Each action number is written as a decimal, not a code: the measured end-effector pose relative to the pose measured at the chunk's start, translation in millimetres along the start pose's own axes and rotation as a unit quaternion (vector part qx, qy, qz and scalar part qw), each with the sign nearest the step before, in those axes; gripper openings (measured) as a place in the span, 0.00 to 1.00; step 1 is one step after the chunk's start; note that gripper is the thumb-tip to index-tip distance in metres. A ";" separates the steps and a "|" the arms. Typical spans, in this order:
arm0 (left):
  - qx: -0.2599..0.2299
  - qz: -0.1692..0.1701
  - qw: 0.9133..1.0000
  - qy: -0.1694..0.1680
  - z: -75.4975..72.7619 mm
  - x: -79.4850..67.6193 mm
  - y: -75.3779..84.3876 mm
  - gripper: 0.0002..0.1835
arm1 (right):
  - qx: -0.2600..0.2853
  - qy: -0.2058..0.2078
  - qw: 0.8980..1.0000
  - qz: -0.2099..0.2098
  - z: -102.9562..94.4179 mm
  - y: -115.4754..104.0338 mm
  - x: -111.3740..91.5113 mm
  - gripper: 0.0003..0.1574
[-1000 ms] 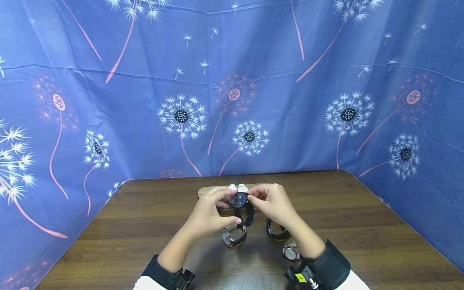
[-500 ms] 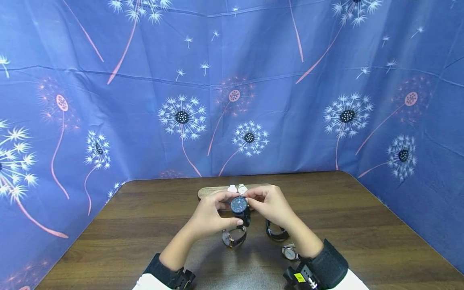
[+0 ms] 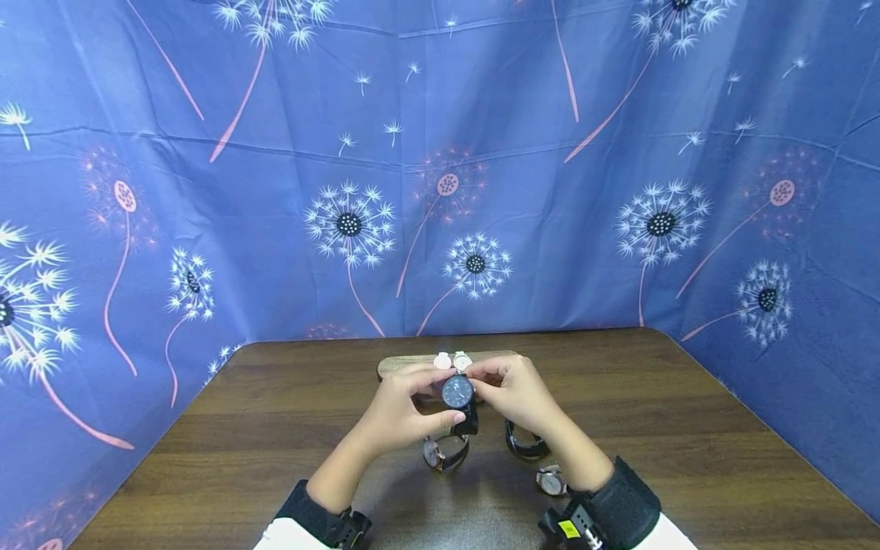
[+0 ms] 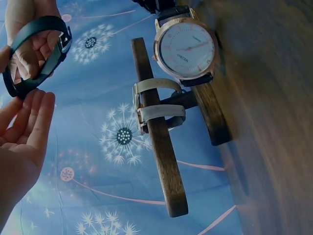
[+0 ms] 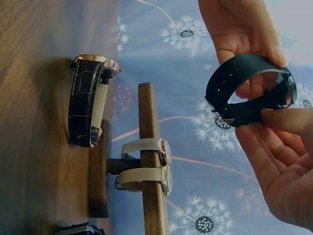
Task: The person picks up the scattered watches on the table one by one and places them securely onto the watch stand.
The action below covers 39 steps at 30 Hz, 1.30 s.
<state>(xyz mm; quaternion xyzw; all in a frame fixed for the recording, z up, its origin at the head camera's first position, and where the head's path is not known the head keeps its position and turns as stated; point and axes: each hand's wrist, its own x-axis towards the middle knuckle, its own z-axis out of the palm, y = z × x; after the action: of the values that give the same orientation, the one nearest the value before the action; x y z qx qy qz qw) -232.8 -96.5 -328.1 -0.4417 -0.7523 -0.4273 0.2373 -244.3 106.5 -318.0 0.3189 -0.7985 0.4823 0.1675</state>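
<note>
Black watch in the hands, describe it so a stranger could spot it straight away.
On the wooden table before the blue cloth, find the wooden stand bearing two pale watches. In front of it, the left hand and right hand hold the black watch. Unlike those, it is dark-faced, and it alone is held.

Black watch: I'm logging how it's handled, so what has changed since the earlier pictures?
The black watch has moved slightly lower in the head view, away from the pale watches; its strap now shows as one band below the dial, not two. Nothing was grasped or released: left hand and right hand still hold it. The pale watches on the wooden stand stayed put.
</note>
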 end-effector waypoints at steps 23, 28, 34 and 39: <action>0.093 0.094 0.990 0.040 -21.6 7.3 18.2 0.22 | -0.040 -0.029 0.999 -0.004 -3.8 5.2 0.9 0.09; 0.104 0.063 0.992 0.037 -31.0 0.9 -1.6 0.24 | -0.086 -0.009 0.996 -0.004 -16.2 15.9 3.3 0.10; 0.167 0.026 0.985 0.043 -54.8 -1.4 -10.4 0.24 | -0.153 0.023 0.988 -0.003 -34.3 30.0 7.2 0.12; 0.244 0.012 0.967 0.074 -77.3 -5.1 -21.9 0.26 | -0.191 0.036 0.981 0.021 -45.2 42.3 8.0 0.15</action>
<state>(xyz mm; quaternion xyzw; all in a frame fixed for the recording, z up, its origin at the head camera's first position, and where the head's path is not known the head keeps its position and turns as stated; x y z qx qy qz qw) -250.9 -170.1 -301.1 -0.3470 -0.8085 -0.2598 0.3981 -280.4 157.4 -319.8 0.2471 -0.8758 0.3357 0.2434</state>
